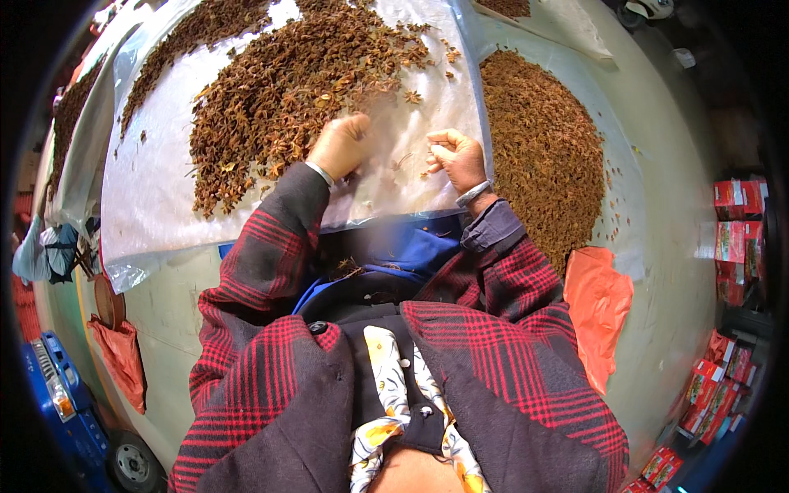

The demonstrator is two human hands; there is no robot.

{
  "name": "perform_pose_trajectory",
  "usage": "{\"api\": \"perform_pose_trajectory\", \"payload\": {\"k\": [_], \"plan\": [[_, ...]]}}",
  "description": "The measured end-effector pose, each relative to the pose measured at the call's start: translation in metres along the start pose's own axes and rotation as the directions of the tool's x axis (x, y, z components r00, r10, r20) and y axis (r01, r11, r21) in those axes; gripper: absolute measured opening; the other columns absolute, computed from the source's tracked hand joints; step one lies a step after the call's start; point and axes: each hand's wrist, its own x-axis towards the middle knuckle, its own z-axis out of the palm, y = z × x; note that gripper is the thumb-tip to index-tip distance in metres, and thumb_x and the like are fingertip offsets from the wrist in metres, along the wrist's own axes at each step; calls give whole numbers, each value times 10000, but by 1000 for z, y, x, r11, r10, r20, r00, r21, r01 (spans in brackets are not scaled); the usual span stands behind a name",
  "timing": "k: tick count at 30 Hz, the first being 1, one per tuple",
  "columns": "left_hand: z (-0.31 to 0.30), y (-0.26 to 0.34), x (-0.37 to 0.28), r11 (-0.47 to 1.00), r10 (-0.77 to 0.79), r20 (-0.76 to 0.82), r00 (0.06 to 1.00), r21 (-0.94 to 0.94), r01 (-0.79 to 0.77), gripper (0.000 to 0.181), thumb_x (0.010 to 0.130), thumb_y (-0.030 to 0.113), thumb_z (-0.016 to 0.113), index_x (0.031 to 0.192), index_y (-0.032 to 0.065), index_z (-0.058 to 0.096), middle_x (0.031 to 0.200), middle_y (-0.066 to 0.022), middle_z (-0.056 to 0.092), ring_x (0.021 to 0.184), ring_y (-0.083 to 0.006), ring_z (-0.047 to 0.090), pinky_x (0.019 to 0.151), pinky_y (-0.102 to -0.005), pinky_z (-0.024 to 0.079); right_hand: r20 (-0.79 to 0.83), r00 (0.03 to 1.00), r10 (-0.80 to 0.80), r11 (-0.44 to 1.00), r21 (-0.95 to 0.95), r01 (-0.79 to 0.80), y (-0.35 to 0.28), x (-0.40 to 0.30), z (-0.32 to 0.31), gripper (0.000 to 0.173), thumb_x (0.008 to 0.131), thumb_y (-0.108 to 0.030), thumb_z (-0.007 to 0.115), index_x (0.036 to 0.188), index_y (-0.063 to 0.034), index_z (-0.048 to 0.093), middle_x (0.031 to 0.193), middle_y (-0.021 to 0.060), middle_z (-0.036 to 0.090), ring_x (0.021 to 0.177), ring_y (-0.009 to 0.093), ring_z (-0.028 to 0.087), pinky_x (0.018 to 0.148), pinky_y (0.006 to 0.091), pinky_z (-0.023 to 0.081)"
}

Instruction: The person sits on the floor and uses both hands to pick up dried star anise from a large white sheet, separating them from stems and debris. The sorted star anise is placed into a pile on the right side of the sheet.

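My left hand is curled above the near right edge of a large heap of dried star anise. Its fingers face away, so whatever they may hold is hidden. Over the barer part of the white plastic sheet, my right hand has its thumb and fingers bent close together. Whether anything small sits in them cannot be made out. Between the hands lie thin stalks and small bits, partly blurred. A single star anise rests apart from the heap, beyond my right hand. Blue cloth covers my lap, with loose stalks on it.
To the right, a bigger brown heap lies on plastic on the floor, with an orange plastic bag at its near edge. Red boxes are stacked far right. At left are a red-orange sack and a blue vehicle.
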Motion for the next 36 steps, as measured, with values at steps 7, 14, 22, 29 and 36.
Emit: {"api": "perform_pose_trajectory", "payload": {"k": [7, 14, 22, 29, 36], "plan": [[44, -3, 7, 892, 28, 34, 999, 450, -40, 180, 797, 80, 702, 899, 19, 567, 705, -74, 613, 631, -157, 628, 556, -294, 505, 83, 954, 287, 937, 181, -297, 20, -14, -4, 202, 822, -4, 563, 1018, 18, 608, 707, 79, 617, 506, 131, 589, 424, 239, 480], [62, 30, -9, 990, -33, -75, 997, 137, 43, 98, 841, 97, 652, 786, 30, 607, 645, -68, 616, 548, -158, 588, 489, -290, 456, 161, 986, 40, 984, 163, -67, 9, -28, 22, 308, 814, 75, 474, 1096, 21, 587, 782, 69, 630, 593, 130, 608, 499, 226, 511], [66, 16, -44, 960, 264, -174, 949, 145, -240, 46, 845, 43, 618, 811, 50, 588, 648, -61, 576, 557, -162, 562, 515, -291, 456, 222, 974, 49, 996, -80, -32, -1, -51, 26, 99, 892, -49, 566, 948, -7, 637, 683, 30, 616, 503, 74, 557, 437, 218, 450], [0, 22, -47, 961, 247, 52, 968, 118, -252, 61, 827, 2, 621, 783, 36, 596, 713, -1, 611, 636, -81, 580, 574, -268, 501, 33, 985, -167, 801, -578, 156, 10, -10, -2, 169, 784, -102, 640, 946, -58, 656, 772, 106, 640, 690, 209, 619, 602, 346, 487], [-34, -4, -8, 545, -30, 41, 999, 839, -18, 125, 804, 100, 597, 915, 45, 610, 901, -138, 641, 883, -306, 637, 773, -383, 516, 343, 777, -528, 214, -832, 512, -19, 5, 20, 367, 709, -158, 672, 1069, -97, 639, 1094, 138, 579, 1055, 304, 509, 957, 414, 368]]}}
